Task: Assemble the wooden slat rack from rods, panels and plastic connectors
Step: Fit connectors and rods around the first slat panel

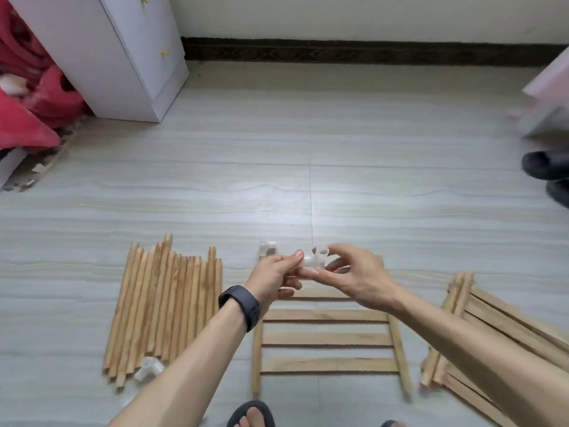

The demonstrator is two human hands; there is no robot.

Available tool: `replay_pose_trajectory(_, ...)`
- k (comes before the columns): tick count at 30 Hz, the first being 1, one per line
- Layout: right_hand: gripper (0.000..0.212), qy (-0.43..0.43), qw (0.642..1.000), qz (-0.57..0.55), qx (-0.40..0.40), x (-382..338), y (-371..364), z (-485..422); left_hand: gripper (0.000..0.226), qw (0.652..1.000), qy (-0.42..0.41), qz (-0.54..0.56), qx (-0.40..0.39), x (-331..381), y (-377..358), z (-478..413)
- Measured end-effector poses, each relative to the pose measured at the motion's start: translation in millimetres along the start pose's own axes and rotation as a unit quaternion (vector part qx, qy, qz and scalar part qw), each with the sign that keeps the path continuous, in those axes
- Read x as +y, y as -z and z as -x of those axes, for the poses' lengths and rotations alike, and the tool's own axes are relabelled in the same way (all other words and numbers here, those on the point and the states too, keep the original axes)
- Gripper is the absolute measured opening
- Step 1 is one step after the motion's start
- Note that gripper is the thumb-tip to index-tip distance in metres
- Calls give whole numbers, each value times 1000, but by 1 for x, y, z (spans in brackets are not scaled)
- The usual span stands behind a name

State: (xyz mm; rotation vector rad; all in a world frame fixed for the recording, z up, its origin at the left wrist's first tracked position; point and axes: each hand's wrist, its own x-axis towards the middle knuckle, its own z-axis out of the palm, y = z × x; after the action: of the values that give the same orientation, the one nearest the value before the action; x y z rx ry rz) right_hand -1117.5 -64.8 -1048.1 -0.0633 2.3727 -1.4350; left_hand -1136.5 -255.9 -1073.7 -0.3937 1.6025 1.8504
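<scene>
Both hands hold one white plastic connector (314, 261) above the floor, over the far end of a wooden slat panel (328, 339). My left hand (275, 277), with a dark watch on its wrist, pinches the connector's left end. My right hand (354, 274) pinches its right side from above and below. A second white connector (267, 248) sits on the panel's far left corner. A third connector (149, 368) lies at the near end of a row of wooden rods (166, 306) on the left. More slat panels (489, 343) are stacked at the right.
A white cabinet (123, 57) stands at the back left beside red fabric (27, 97). Dark shoes (548, 171) lie at the right edge, below a pale box (551, 97). My sandalled foot (252, 416) is at the bottom edge. The floor is grey tile.
</scene>
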Motion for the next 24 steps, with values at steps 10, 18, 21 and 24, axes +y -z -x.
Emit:
replay_pose_trajectory(10, 37, -109, 969, -194, 105, 118, -6, 3, 40, 990, 115, -76, 15, -75, -48, -78)
replay_pose_trajectory(18, 41, -230, 943, -201, 133, 182, 83, -56, 58, 764, -100, -589, 244, -138, 31, -93)
replay_pose_trajectory(21, 53, -246, 950, -148, 125, 192, 95, -75, 64, 758, -89, -610, 211, -162, 50, -97)
replay_pose_trajectory(24, 49, -237, 962, -38, 127, 197, 100, -88, 68, 742, -110, -621, 227, -173, 52, -98)
